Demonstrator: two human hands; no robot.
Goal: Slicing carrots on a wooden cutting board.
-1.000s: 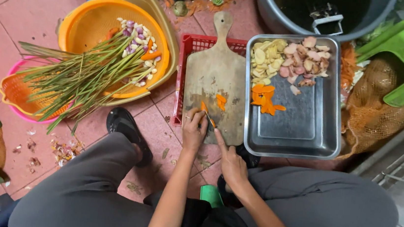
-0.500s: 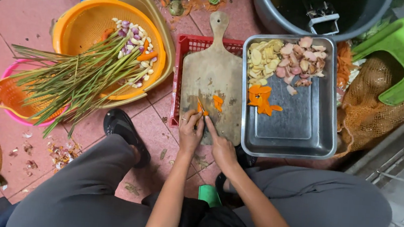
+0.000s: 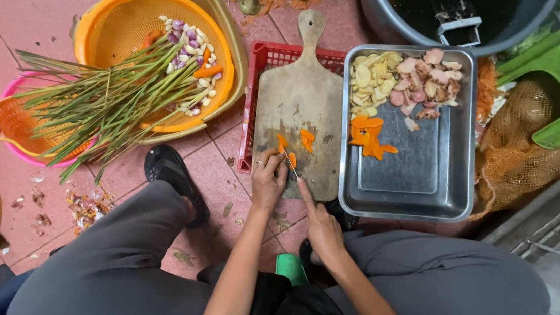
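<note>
Head view. One board (image 3: 305, 105) on a red crate (image 3: 269, 57); three orange pieces (image 3: 306, 139) on it. Left hand (image 3: 269, 180) pinches one piece. Right hand (image 3: 321, 226) is clamped on a knife (image 3: 290, 167), blade barely discernible. Steel tray (image 3: 429, 172) holds yellow, pink and orange slices. Orange colander (image 3: 111, 31) holds shallots and green stalks (image 3: 107, 103).

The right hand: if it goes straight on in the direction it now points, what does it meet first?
The right hand points up-left along a knife toward the orange piece on the wooden cutting board, held by the left hand. Probably that piece first.
</note>
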